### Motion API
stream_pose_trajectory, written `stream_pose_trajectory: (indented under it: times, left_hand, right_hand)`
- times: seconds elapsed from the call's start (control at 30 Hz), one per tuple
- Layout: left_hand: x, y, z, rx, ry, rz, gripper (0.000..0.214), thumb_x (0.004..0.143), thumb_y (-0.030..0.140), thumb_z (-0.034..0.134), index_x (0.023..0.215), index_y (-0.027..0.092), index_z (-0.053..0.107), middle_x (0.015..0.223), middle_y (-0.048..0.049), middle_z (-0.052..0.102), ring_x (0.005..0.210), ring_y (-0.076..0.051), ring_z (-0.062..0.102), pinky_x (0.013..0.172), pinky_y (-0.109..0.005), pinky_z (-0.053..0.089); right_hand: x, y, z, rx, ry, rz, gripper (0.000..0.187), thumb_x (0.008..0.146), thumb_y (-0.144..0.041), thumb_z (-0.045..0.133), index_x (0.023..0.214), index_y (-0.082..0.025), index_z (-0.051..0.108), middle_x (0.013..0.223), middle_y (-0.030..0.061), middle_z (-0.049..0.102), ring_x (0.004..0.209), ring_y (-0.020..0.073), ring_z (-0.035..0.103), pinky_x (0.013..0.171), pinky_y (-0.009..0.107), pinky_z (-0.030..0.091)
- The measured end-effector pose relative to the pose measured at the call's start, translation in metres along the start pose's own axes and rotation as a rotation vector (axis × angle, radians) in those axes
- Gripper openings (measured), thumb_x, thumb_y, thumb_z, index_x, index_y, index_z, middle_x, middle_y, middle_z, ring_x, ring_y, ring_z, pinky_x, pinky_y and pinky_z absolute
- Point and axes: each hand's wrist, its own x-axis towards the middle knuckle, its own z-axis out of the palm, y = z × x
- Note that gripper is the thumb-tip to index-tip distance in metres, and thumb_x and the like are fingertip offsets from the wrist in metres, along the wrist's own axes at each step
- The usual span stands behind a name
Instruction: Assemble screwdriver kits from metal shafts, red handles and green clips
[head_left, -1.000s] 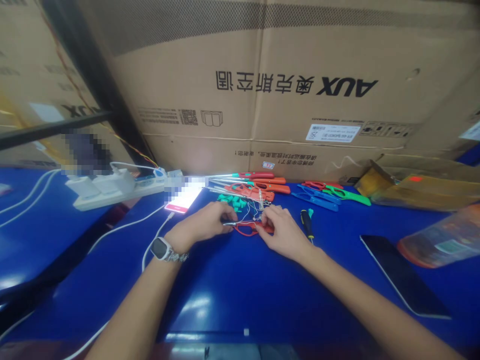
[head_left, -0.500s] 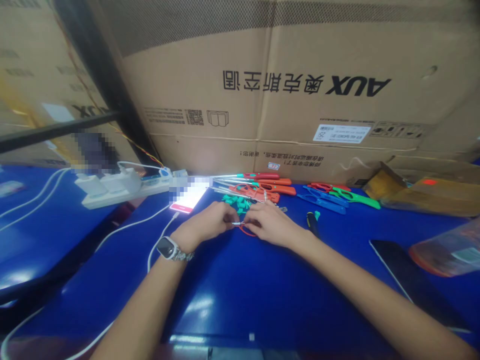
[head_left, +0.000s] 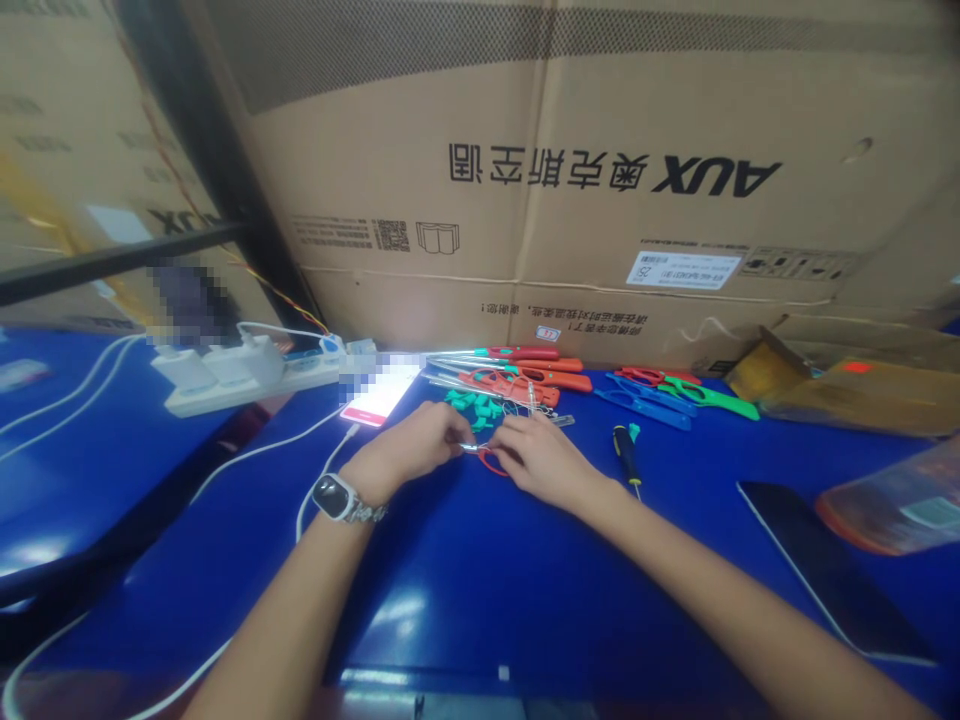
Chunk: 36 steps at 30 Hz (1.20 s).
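My left hand (head_left: 420,445) and my right hand (head_left: 541,460) meet over a small red-handled tool part (head_left: 489,462) on the blue table (head_left: 480,580). The left fingers pinch its thin metal end. The right fingers curl over the red handle and hide most of it. A smartwatch (head_left: 331,497) is on my left wrist. Just beyond the hands lie small teal plastic pieces (head_left: 472,404) and a row of red-handled tools (head_left: 525,377).
Blue and green tools (head_left: 675,390) and a black screwdriver (head_left: 625,452) lie right of my hands. A dark tablet (head_left: 825,570) and an orange-rimmed bag (head_left: 892,500) sit far right. A lit phone (head_left: 379,395), power strip (head_left: 240,372) and white cables lie left. Large cardboard boxes (head_left: 570,170) stand behind.
My right hand slid left onto the red tool part and closed over it, coming close to my left hand. The camera view shifted slightly.
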Motion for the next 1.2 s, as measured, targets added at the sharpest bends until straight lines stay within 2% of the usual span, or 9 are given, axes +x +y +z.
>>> stream_pose_trajectory:
  times: [0.27, 0.43, 0.7, 0.93, 1.07, 1.2]
  left_hand:
    - [0.001, -0.001, 0.003, 0.055, 0.030, 0.023, 0.023, 0.075, 0.007, 0.061, 0.085, 0.019, 0.077, 0.084, -0.0054, 0.076, 0.076, -0.019, 0.066, 0.072, -0.027, 0.046]
    - [0.002, -0.003, 0.006, 0.057, 0.035, 0.032, 0.025, 0.074, 0.004, 0.060, 0.083, 0.020, 0.077, 0.082, -0.0042, 0.075, 0.074, -0.018, 0.065, 0.068, -0.026, 0.045]
    - [0.003, -0.001, 0.006, 0.062, 0.026, 0.053, 0.027, 0.074, 0.003, 0.058, 0.083, 0.019, 0.078, 0.083, -0.0049, 0.075, 0.074, -0.019, 0.066, 0.071, -0.027, 0.045]
    - [0.002, 0.004, 0.005, -0.017, 0.018, 0.030, 0.023, 0.075, 0.013, 0.062, 0.093, 0.021, 0.075, 0.089, -0.0030, 0.076, 0.081, -0.019, 0.067, 0.073, -0.026, 0.047]
    - [0.003, 0.002, 0.006, -0.010, 0.012, 0.080, 0.017, 0.080, 0.021, 0.063, 0.092, 0.021, 0.076, 0.089, -0.0029, 0.076, 0.082, -0.019, 0.067, 0.075, -0.026, 0.046]
    - [0.007, -0.004, 0.010, 0.008, 0.010, 0.099, 0.017, 0.081, 0.016, 0.062, 0.088, 0.021, 0.077, 0.087, -0.0037, 0.075, 0.080, -0.019, 0.067, 0.074, -0.026, 0.046]
  right_hand:
    - [-0.002, -0.001, 0.002, 0.011, 0.022, -0.028, 0.016, 0.098, -0.020, 0.052, 0.099, -0.019, 0.068, 0.091, 0.0051, 0.066, 0.089, 0.0183, 0.059, 0.082, 0.033, 0.034]
    - [0.003, -0.006, 0.003, 0.014, 0.054, -0.005, 0.015, 0.096, -0.020, 0.055, 0.089, -0.018, 0.068, 0.087, 0.0040, 0.067, 0.085, 0.0178, 0.060, 0.082, 0.034, 0.032]
    - [0.006, -0.010, 0.012, 0.159, 0.128, 0.116, 0.009, 0.090, -0.015, 0.061, 0.084, -0.018, 0.066, 0.085, 0.0023, 0.068, 0.080, 0.0167, 0.061, 0.078, 0.031, 0.035]
    - [0.005, -0.009, 0.016, 0.298, 0.171, 0.138, 0.010, 0.087, -0.010, 0.059, 0.082, -0.018, 0.062, 0.079, -0.0004, 0.066, 0.072, 0.0137, 0.059, 0.074, 0.028, 0.039]
    - [0.003, -0.010, 0.017, 0.348, 0.229, 0.142, 0.012, 0.084, -0.008, 0.057, 0.086, -0.019, 0.061, 0.072, -0.0022, 0.061, 0.066, 0.0134, 0.056, 0.069, 0.027, 0.039]
    - [0.000, -0.009, 0.015, 0.435, 0.337, 0.169, 0.016, 0.082, -0.008, 0.052, 0.090, -0.019, 0.060, 0.069, -0.0029, 0.058, 0.059, 0.0119, 0.052, 0.063, 0.025, 0.039]
